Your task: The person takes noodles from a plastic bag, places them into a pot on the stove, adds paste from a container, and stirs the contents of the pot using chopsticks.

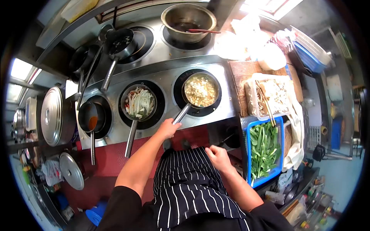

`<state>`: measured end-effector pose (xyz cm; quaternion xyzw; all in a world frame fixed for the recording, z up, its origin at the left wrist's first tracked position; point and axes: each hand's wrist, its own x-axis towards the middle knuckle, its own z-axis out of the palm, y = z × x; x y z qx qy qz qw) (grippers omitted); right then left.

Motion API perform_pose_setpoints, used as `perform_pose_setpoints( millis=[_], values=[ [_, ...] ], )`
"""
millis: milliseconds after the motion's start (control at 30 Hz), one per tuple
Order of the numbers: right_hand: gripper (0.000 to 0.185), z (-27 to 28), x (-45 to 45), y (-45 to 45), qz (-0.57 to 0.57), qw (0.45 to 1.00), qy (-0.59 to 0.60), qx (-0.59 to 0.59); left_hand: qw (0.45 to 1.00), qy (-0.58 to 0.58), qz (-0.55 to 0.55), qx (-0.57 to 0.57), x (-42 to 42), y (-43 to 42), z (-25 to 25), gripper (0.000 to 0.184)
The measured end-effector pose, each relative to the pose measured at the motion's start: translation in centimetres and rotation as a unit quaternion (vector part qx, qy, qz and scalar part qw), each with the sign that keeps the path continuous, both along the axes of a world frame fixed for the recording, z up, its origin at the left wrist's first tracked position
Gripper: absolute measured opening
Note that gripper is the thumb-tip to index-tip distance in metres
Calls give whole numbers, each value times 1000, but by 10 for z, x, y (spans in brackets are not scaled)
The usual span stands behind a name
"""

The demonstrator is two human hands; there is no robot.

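My left hand (167, 129) is closed around the metal handle (182, 113) of a saucepan. The saucepan (187, 101) sits on the right front burner, filled with pale, chunky food in yellowish liquid (201, 90). My right hand (219, 158) is curled into a fist in front of the striped apron (189, 181), with nothing visible in it. Left of the held pan stands another saucepan (133, 118) of white enoki mushrooms (141, 102) and other pieces. Farther left, a dark saucepan (85, 115) contains a little orange-brown sauce.
Behind are a large metal bowl (168, 29) with a red-handled utensil and dark pans (119, 44). To the right, chopsticks (264, 101) lie across a tub of sliced mushrooms (277, 96), beside a blue basket (248, 154) of leafy greens (264, 150). A lidded pot (54, 115) stands left.
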<state>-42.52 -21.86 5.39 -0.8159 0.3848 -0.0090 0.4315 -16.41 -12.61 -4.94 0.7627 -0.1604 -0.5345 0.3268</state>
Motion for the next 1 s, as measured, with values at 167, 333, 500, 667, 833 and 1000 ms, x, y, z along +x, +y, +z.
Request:
perform_pose_setpoints(
  millis=[167,333,500,667,833,1000],
  values=[
    [18,-17,-32,29,-200,973,-52,100,993,-71,57,-69,-43,7,-29,35],
    [22,4,-18,8,-286,935,-144,154,992,-96,35,-71,-29,-7,-22,37],
    [31,6,-71,-36,-408,897,-157,70,995,-25,79,-63,-55,0,-3,33],
    [60,1,-101,-148,-506,842,-167,-89,996,-18,78,-39,-49,-10,5,28],
    [58,-16,-129,-240,-585,758,-271,98,994,31,109,-3,-56,-9,12,27],
    [22,-35,-146,-283,-585,701,-361,190,993,-20,113,-25,-62,-7,5,33]
  ],
)
